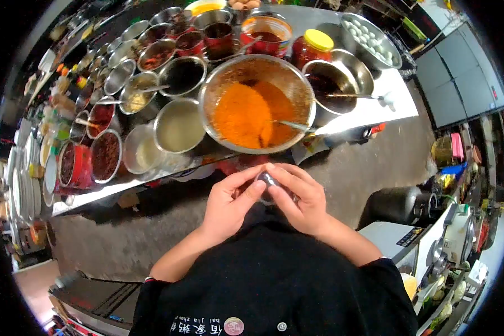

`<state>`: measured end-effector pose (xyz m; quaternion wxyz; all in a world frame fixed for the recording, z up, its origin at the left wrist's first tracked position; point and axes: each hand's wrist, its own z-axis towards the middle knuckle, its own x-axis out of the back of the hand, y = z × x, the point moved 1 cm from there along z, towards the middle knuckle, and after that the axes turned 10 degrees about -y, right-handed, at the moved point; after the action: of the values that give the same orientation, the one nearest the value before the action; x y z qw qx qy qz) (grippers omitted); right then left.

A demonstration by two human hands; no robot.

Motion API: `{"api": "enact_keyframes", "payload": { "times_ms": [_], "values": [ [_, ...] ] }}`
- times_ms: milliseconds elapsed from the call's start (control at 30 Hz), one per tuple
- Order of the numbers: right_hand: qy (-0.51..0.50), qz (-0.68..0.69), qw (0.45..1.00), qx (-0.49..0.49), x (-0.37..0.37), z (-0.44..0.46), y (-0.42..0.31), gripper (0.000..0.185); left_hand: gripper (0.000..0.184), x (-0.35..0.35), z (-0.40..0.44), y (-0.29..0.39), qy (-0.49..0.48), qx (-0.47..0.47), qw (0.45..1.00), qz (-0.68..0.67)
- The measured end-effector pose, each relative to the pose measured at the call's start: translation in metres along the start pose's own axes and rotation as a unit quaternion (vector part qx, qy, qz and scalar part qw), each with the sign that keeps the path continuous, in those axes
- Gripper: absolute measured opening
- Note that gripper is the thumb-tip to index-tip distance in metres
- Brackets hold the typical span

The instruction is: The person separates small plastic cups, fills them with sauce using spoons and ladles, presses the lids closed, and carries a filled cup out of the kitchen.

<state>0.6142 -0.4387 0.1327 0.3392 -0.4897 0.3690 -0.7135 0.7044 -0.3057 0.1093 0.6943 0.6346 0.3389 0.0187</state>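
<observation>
Close to my chest, between both hands, is a dark, glossy egg (269, 180), much of it covered by fingers. My left hand (232, 199) is closed on its left side, with the thumb pressed against it. From the right, the fingers and thumb of my right hand (302, 196) close round the same egg. Just beyond my hands, at the table edge, stands a large steel bowl (210, 126) of orange powder (243, 109). A metal spoon (294, 125) rests in the powder.
The table (395, 109) carries several steel bowls and pots, including a pot of pale liquid (179, 127). At the back right are a yellow-lidded jar (313, 47) and a basin (395, 56) of white eggs (367, 36). A white appliance (386, 235) stands to my right.
</observation>
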Motion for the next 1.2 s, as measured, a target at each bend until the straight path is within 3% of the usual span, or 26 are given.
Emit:
{"api": "enact_keyframes", "payload": {
  "times_ms": [167,267,333,600,867,1000,1133,1200],
  "values": [
    [0.070,0.016,0.997,0.009,0.057,-0.014,0.051,0.028,0.030,-0.050,0.054,-0.031,0.014,0.062,0.998,0.026],
    [0.094,0.058,0.991,-0.069,0.106,-0.025,0.080,0.023,0.029,-0.089,0.093,-0.054,0.002,0.088,0.996,0.035],
    [0.037,0.150,0.973,-0.170,0.141,-0.033,0.094,0.025,0.030,-0.115,0.118,-0.067,-0.007,0.088,0.995,0.048],
    [0.117,0.159,0.963,-0.184,0.236,-0.065,0.145,0.025,0.031,-0.204,0.195,-0.114,-0.003,0.108,0.994,-0.036],
    [0.220,0.147,0.944,-0.199,0.285,-0.092,0.181,0.028,0.024,-0.241,0.242,-0.143,-0.073,0.206,0.976,-0.023],
    [0.195,0.179,0.934,-0.240,0.305,-0.102,0.199,0.025,0.022,-0.245,0.263,-0.155,-0.137,0.250,0.958,0.001],
    [0.154,0.306,0.905,-0.252,0.324,-0.102,0.215,0.029,0.021,-0.249,0.285,-0.159,-0.175,0.272,0.946,0.008],
    [0.062,0.382,0.851,-0.355,0.340,-0.097,0.215,0.034,0.022,-0.249,0.299,-0.155,-0.189,0.300,0.935,0.014]
  ]
}}
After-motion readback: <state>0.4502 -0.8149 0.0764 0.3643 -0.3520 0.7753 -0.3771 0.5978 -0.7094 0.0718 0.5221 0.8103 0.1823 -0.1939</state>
